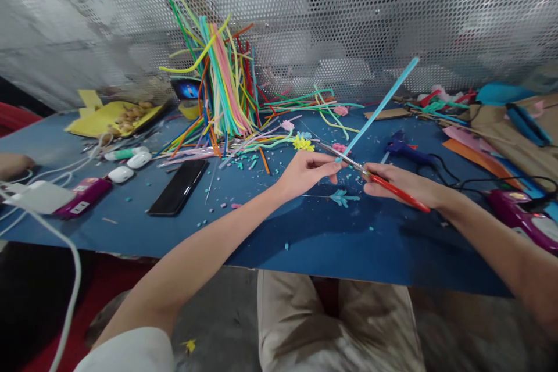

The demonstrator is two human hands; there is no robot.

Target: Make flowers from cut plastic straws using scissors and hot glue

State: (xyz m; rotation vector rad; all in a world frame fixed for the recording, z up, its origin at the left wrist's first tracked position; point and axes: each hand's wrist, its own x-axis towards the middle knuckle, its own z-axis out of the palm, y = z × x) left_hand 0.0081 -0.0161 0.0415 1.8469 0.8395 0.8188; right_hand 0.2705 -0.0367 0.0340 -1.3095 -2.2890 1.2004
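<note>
My left hand (307, 172) pinches the lower end of a long light-blue pipe cleaner (379, 107), which slants up and to the right over the blue table (305, 238). My right hand (403, 184) grips red-handled scissors (370, 173). Their metal blades reach left and meet the pipe cleaner close to my left fingertips. A small teal pipe-cleaner piece (344, 198) lies on the table just below both hands. Small cut bits are scattered around them.
A tall bundle of coloured pipe cleaners (222, 81) stands at the back against a perforated metal wall. A black phone (178, 187), white earbud cases and a charger lie at left. A blue glue gun (407, 151), a purple tool (523, 215) and cardboard lie at right.
</note>
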